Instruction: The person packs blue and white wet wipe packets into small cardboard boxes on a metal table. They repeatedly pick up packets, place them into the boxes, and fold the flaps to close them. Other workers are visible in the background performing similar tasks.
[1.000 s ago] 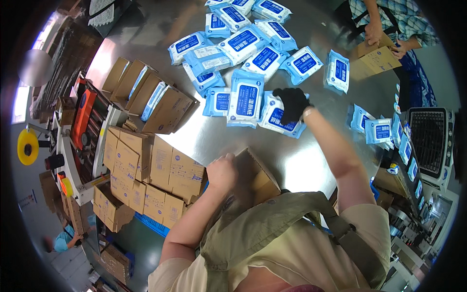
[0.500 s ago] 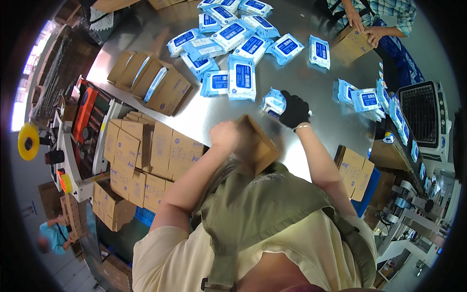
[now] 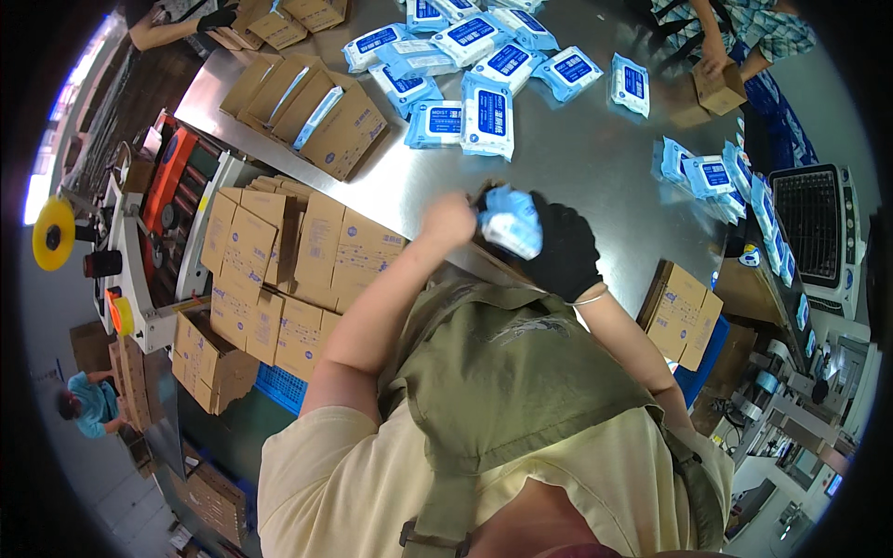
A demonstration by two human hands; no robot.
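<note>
My black-gloved right hand (image 3: 564, 249) grips a blue-and-white pack of wet wipes (image 3: 512, 223), which looks bent and is held over a small cardboard box (image 3: 499, 267). At the left side of that box, my bare left hand (image 3: 449, 220) holds it close to my apron. The box is mostly hidden behind the pack and my hands. Beyond them on the metal table lies a loose pile of similar wipes packs (image 3: 488, 116).
Open boxes with packs inside (image 3: 321, 121) stand at the far left. Stacked cartons (image 3: 316, 251) are nearer, beside a roller machine (image 3: 177, 186). More packs (image 3: 714, 177) lie at right, near a carton (image 3: 684, 316). A co-worker holds a box (image 3: 719, 88); another gloved hand (image 3: 219, 19) reaches in.
My right hand has lifted the wipes pack off the table and brought it left to the box. My left hand stays at the box, slightly higher. A co-worker's arm has appeared at upper left.
</note>
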